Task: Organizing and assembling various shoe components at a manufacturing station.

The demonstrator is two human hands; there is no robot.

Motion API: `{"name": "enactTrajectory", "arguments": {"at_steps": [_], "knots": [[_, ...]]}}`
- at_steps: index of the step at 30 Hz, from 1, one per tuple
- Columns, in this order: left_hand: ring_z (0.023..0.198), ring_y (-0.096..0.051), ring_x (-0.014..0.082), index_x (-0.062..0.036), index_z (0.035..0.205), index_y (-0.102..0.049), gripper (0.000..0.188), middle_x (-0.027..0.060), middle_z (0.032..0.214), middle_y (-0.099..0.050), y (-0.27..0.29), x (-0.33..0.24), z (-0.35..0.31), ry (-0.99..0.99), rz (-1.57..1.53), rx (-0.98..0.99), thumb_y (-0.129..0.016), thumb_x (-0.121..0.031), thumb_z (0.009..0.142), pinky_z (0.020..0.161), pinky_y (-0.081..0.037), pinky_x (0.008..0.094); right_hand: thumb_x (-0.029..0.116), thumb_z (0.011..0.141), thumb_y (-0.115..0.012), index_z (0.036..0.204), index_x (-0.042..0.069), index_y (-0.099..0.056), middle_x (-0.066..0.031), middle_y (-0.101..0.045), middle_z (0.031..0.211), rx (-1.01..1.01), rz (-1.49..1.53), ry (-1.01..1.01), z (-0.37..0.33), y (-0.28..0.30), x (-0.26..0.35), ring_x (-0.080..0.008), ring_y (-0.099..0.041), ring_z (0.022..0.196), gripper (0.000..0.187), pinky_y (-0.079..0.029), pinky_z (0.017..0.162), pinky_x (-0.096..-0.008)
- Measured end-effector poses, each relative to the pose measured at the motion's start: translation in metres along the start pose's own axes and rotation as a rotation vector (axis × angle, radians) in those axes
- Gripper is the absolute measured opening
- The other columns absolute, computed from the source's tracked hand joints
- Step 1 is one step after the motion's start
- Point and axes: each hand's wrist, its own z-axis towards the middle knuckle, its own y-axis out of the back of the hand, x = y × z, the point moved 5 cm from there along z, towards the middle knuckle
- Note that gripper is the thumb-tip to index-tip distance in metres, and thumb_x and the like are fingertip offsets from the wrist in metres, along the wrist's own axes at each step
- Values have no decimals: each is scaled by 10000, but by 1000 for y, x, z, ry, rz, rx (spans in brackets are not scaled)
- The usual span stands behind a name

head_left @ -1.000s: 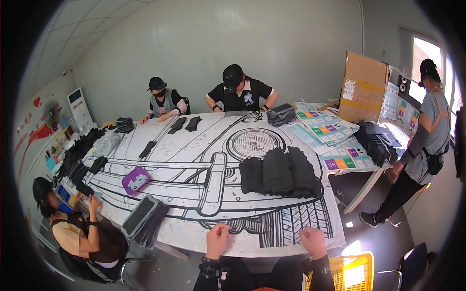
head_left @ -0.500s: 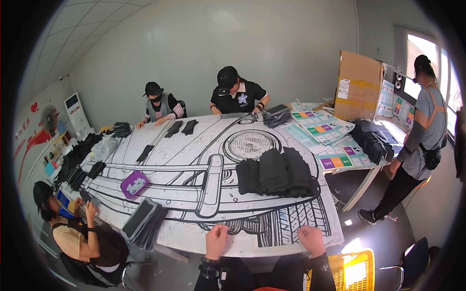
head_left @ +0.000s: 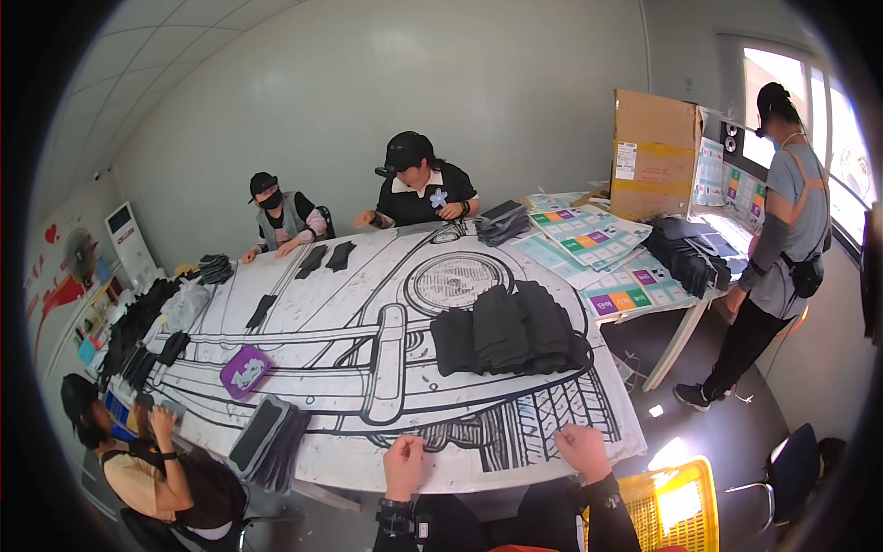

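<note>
Both of my hands rest at the near edge of a large table (head_left: 349, 455) whose white cover has a black line drawing of a car front. My left hand (head_left: 404, 466) is curled closed, with nothing showing in it. Over the drawn tyre tread, my right hand (head_left: 584, 451) is likewise closed, its fingers bent under, and no object shows in it. Beyond the hands, close to the right one, lies a broad pile of folded black socks (head_left: 501, 331). Left of my left hand stands a stack of dark grey and black socks (head_left: 269, 443) at the table edge.
A purple tray (head_left: 245, 372) holds small white pieces. Dark pairs (head_left: 326, 258) lie farther back. Colourful printed sheets (head_left: 612, 281) and a cardboard box (head_left: 655, 156) stand back right. A yellow basket (head_left: 667, 506) sits beside me. Co-workers are at left, across and at right.
My view has shifted a little, while my hands stay closed at the table edge. Across the table, the person in the black shirt has turned their head and moved one hand leftward.
</note>
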Motion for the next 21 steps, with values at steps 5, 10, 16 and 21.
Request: {"name": "enactTrajectory", "arguments": {"at_steps": [5, 10, 16, 21], "knots": [[675, -592, 51, -6, 960, -692, 125, -5, 759, -662, -1, -2, 1, -18, 16, 3, -666, -119, 1007, 638, -455, 217, 253, 876, -734, 680, 55, -595, -140, -586, 600, 7, -29, -18, 0, -1, -3, -366, -605, 565, 310, -448, 521, -432], [679, -598, 50, -5, 966, -696, 144, -4, 765, -669, 2, -3, -2, -17, 31, 0, -667, -138, 1011, 639, -460, 218, 248, 871, -740, 680, 57, -603, -139, -589, 603, -10, -34, 13, 1, -4, -2, -367, -600, 560, 302, -443, 517, -432], [678, -605, 54, -8, 974, -703, 156, 2, 760, -675, -1, -6, -3, -10, 41, 2, -670, -155, 1011, 637, -464, 222, 257, 873, -743, 683, 58, -609, -138, -595, 609, 13, -37, -35, -3, -2, -5, -367, -602, 571, 306, -445, 525, -429], [685, -613, 56, -6, 976, -702, 155, 4, 767, -683, 1, -3, -3, -23, 44, -17, -666, -152, 1012, 641, -472, 225, 254, 880, -736, 690, 60, -611, -142, -603, 622, 11, -32, -18, -1, -1, -1, -373, -611, 589, 299, -452, 535, -441]]}}
